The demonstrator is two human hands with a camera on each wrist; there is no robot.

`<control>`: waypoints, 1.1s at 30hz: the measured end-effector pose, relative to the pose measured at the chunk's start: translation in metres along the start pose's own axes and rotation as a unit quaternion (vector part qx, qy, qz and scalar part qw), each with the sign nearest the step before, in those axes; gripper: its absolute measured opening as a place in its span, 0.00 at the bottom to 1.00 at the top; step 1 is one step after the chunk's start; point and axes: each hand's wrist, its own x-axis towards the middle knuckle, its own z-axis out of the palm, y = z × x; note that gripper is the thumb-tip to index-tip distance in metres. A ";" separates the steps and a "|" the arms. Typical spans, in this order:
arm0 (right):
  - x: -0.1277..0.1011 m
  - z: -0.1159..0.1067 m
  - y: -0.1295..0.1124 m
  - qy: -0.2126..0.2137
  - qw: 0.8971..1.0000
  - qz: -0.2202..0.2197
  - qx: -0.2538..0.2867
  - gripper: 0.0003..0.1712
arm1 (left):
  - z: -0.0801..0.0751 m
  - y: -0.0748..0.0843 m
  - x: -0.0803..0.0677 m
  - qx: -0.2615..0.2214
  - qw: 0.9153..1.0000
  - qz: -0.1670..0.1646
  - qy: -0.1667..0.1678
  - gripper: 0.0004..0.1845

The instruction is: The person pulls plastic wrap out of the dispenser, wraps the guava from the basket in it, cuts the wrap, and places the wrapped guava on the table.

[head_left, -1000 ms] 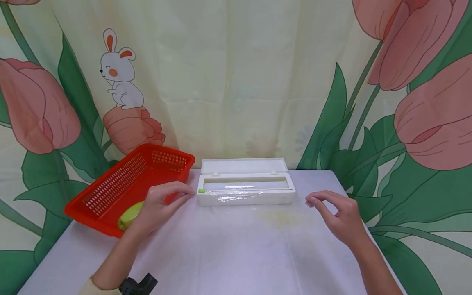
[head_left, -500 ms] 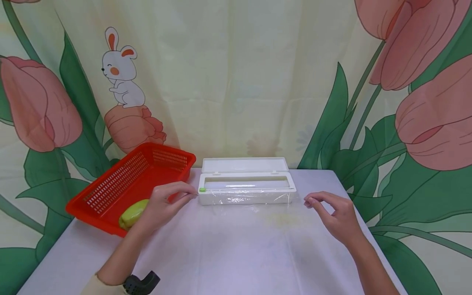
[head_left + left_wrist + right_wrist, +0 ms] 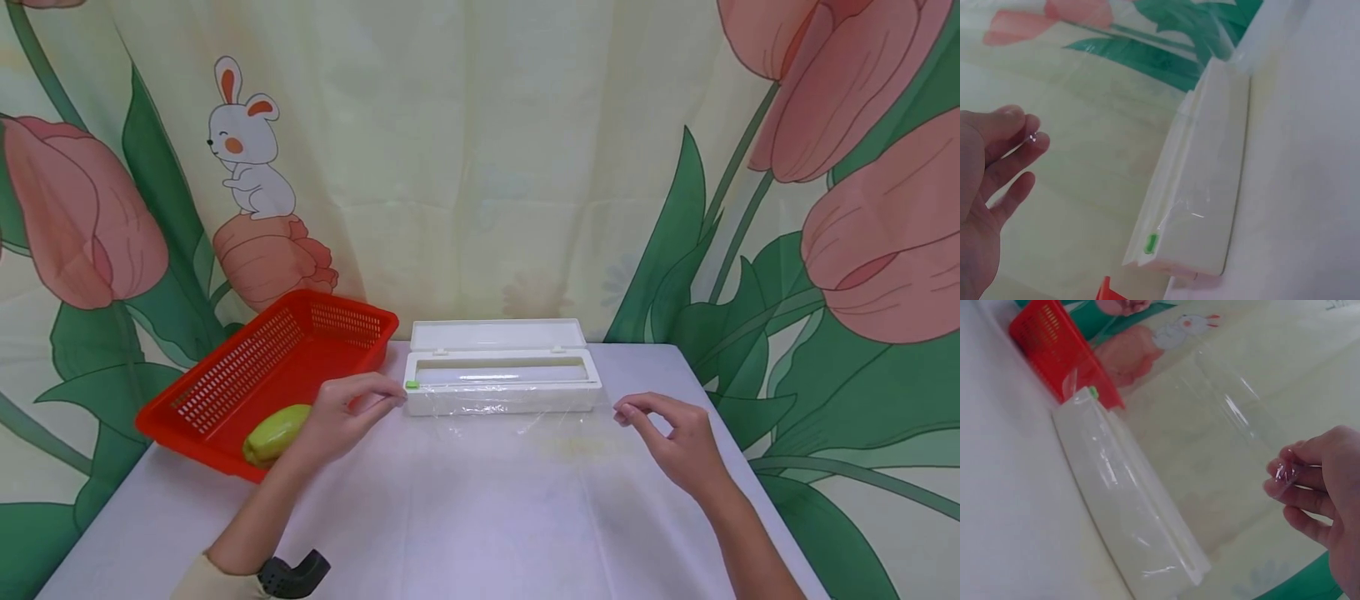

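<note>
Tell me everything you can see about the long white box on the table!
The white box is a long, low plastic dispenser lying flat near the far edge of the table, beside a red basket. Its hinged lid stands open at the back. A small green slider sits at its left end. Clear film comes out over its front, pinched at the corners by the left hand and the right hand.
</note>
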 end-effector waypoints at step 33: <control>-0.015 0.020 0.018 -0.027 0.995 0.090 0.013 0.06 | 0.017 -0.014 -0.013 0.000 0.997 -0.066 -0.028 0.09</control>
